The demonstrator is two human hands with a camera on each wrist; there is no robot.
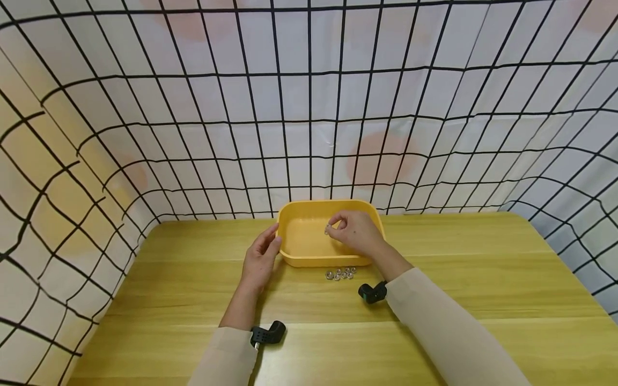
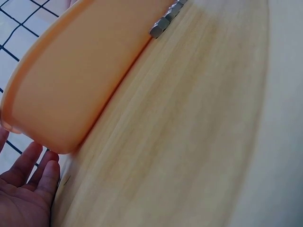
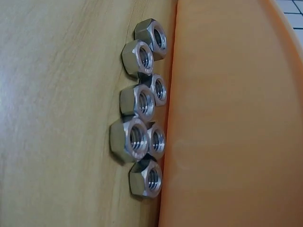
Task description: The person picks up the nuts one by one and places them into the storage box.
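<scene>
A yellow plastic tray (image 1: 309, 261) with rounded corners stands at the back of the table. My left hand (image 1: 259, 261) is at its left end, with relaxed fingers touching the outer wall; the fingers (image 2: 46, 177) lie against the tray's end in the left wrist view. Over the tray's inside, my right hand (image 1: 354, 231) pinches a small shiny nut (image 1: 326, 229) between thumb and fingertips. Several steel hex nuts (image 3: 118, 142) lie in a loose double row on the table, close along the tray's front wall. The right wrist view does not show the right hand.
The wooden table (image 1: 193, 300) carries the tray and nuts. Black wire grid (image 1: 310, 96) stands behind the table and along both sides, with pale sheeting behind it. Black wrist cameras are strapped to both wrists.
</scene>
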